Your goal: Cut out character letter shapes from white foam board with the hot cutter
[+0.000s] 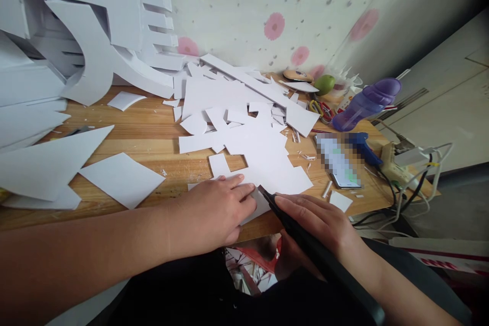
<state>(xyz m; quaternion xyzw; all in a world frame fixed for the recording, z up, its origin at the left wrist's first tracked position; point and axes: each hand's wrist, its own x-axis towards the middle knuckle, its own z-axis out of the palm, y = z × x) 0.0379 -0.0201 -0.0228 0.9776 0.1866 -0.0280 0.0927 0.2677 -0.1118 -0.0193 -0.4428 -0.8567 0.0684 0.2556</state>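
Observation:
My left hand (pixel 216 209) lies palm down at the table's front edge, its fingers pressing on a white board sheet (pixel 269 155) with cut-out notches. In my right hand (pixel 319 216) is a long black utility knife (pixel 324 262), slanting from lower right up to the board. Its short blade tip sits just right of my left fingertips, at the sheet; whether it touches the surface is hard to tell. Around the sheet lie overlapping white offcuts, a long white strip (pixel 244 79) and a four-sided piece (pixel 123 180).
A white board structure (pixel 126 25) stands at the back left. On the right are a purple bottle (pixel 367 103), a phone (pixel 340 160), scissors (pixel 325 111), a blue glue gun (pixel 362 146) and a power strip (pixel 393 163) with cables. Scraps fill a red-rimmed container (pixel 260 254) below the table edge.

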